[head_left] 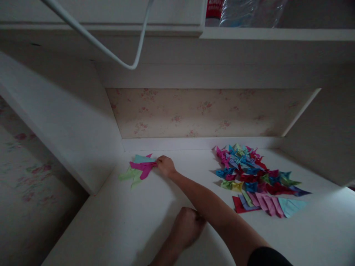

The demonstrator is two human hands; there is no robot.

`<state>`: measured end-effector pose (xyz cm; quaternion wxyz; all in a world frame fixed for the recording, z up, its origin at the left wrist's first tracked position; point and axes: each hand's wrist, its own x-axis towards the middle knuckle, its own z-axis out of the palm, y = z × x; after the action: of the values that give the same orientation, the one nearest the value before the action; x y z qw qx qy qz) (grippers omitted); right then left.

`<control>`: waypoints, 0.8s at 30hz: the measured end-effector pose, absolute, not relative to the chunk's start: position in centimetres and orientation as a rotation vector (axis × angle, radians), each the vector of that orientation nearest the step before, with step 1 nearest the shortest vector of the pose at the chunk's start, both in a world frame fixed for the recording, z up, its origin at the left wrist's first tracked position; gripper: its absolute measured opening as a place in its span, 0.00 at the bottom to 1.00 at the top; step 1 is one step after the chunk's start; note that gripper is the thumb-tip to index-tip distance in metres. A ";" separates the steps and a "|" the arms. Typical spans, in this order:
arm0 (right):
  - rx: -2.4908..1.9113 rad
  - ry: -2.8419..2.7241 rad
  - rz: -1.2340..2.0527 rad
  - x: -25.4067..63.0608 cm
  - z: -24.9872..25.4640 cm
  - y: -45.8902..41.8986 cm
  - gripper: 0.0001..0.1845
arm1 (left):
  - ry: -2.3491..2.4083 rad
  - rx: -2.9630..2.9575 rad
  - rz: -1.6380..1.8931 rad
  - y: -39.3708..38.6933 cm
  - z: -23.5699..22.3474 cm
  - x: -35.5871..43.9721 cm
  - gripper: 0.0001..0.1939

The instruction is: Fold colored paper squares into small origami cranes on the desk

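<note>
My right hand (165, 165) reaches across to the far left of the white desk, its fingers pinched at the end of a magenta folded paper piece (144, 167). That piece lies on a small pile with a light blue paper (140, 159) and pale green papers (130, 175). Below my right forearm is my left hand (187, 226), curled into a fist. Its fingertips are at or under the forearm, and whatever they hold, if anything, is hidden.
Colourful folded paper pieces (249, 162) form a heap on the desk's right side. In front of them overlaps a row of flat folded papers (267, 203). A white cable (111, 53) hangs from above. Shelf edge (271, 34) and side panels enclose the desk (116, 221).
</note>
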<state>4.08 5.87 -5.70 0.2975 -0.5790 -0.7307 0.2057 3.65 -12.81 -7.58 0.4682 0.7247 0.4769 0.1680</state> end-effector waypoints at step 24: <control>-1.444 -0.772 0.907 40.9 -3.3 -24.8 0.18 | 1.188 1.855 0.492 -12.2 -8.8 3.6 0.22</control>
<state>40.86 -24.79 -3.35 0.5933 -0.6211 -0.3319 0.3900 3.64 -12.18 -8.79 0.4279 0.7427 0.4759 0.1970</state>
